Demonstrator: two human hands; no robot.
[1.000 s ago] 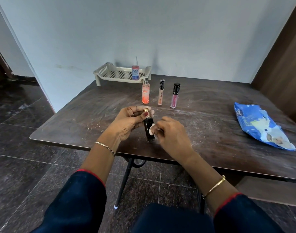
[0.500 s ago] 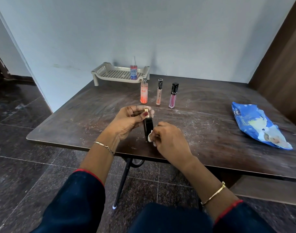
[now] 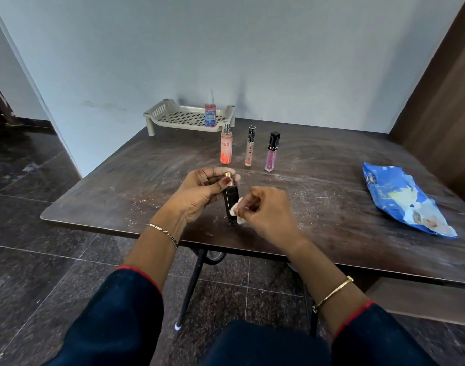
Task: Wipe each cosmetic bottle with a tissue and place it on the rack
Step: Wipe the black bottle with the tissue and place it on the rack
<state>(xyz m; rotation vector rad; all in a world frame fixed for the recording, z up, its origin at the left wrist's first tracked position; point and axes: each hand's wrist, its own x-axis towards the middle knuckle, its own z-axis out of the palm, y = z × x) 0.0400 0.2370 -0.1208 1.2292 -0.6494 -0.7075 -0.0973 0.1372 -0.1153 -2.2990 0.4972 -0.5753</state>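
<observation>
Two hands meet at the table's near edge. Your left hand (image 3: 199, 194) is closed round the neck of a black bottle (image 3: 230, 202), standing it upright on the table (image 3: 331, 196); your right hand (image 3: 268, 212) pinches a small tissue (image 3: 238, 211) against its side. Turn the bottle as you rub, covering every face. Three bottles wait beyond; one stands on the rack (image 3: 183, 118).

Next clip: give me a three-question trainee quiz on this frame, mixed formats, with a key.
1. True or false: the rack is empty.
2. Which hand holds the tissue? A) left B) right
3. How many bottles stand on the table between the rack and the hands?

Key:
1. False; one spray bottle stands on it.
2. B; the right hand wipes the black bottle, held by the left hand.
3. Three.
</observation>
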